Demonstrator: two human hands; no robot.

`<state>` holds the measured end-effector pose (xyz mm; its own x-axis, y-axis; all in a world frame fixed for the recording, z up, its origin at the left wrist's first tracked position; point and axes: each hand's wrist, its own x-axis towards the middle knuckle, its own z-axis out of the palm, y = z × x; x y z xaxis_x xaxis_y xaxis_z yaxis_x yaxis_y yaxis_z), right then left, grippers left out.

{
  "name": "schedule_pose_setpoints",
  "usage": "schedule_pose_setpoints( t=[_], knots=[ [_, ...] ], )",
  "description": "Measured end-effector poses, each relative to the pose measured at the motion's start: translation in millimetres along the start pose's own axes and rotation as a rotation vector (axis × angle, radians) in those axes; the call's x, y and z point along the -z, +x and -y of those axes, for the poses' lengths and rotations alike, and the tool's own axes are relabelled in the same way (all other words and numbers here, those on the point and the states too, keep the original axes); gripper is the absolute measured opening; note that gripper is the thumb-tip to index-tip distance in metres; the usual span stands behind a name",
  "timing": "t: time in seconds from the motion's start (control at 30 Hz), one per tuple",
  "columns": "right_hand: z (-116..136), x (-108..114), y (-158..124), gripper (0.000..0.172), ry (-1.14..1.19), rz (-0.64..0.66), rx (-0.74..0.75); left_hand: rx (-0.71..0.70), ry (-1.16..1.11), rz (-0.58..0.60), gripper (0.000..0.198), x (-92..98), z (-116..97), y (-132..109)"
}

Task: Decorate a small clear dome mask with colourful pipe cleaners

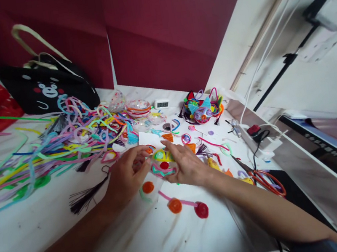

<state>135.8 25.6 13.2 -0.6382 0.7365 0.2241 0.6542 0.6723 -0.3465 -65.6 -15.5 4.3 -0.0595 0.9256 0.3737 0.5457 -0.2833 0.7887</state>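
A clear ornament with a face of coiled pipe cleaners, with green, yellow, red and pink parts, sits between my hands over the middle of the table. My right hand is wrapped round its right side. The fingers of my left hand pinch a small orange and blue pipe-cleaner piece at the ornament's upper left. Nearer to me lie an orange coil, another orange coil and a red coil, with a pink pipe cleaner alongside.
Loose pipe cleaners spread over the left, before a black bag. Orange-handled scissors and a power strip lie right. Behind stand a white timer, clear shells and decorated ornaments. A dark tassel lies left.
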Motion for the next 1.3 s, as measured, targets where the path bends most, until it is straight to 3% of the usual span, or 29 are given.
schedule_pose_setpoints(
  t=[0.13, 0.23, 0.37, 0.53, 0.63, 0.73, 0.83, 0.93, 1.0, 1.07, 1.17, 1.3],
  knots=[
    [-1, 14, -11, 0.092, 0.011, -0.197, 0.112, 0.073, -0.157, -0.011, 0.039, 0.5, -3, 1],
    [0, 23, -20, 0.090, -0.029, -0.292, 0.168, 0.256, -0.390, 0.098, 0.037, -2.2, -11, 2],
    [3, 26, -26, 0.084, -0.073, -0.324, 0.214, 0.436, -0.697, 0.231, 0.027, -8.2, -29, 1],
    [2, 39, -32, 0.080, -0.057, -0.327, 0.248, 0.554, -0.840, 0.268, 0.017, -12.1, -46, 6],
    [-10, 59, -44, 0.073, 0.042, -0.374, 0.189, 0.570, -0.825, 0.238, 0.011, -15.1, -50, 13],
    [-29, 79, -69, 0.041, 0.144, -0.433, -0.027, 0.530, -0.840, 0.245, 0.009, -20.7, -50, 21],
    [-44, 85, -104, 0.014, 0.135, -0.305, -0.297, 0.487, -0.820, 0.243, 0.011, -28.5, -46, 28],
    [-46, 78, -133, 0.008, 0.075, -0.133, -0.446, 0.490, -0.832, 0.215, 0.008, -37.3, -40, 33],
    [-44, 70, -145, 0.013, 0.006, -0.123, -0.448, 0.504, -0.877, 0.195, 0.006, -42.6, -39, 35],
    [-41, 62, -149, 0.029, -0.117, -0.120, -0.406, 0.526, -0.926, 0.181, 0.006, -46.6, -39, 35],
    [-41, 54, -146, 0.048, -0.281, -0.015, -0.348, 0.556, -0.980, 0.187, 0.014, -49.1, -41, 31],
    [-45, 50, -135, 0.051, -0.370, 0.108, -0.314, 0.583, -1.013, 0.199, 0.020, -46.7, -42, 24]
  ],
)
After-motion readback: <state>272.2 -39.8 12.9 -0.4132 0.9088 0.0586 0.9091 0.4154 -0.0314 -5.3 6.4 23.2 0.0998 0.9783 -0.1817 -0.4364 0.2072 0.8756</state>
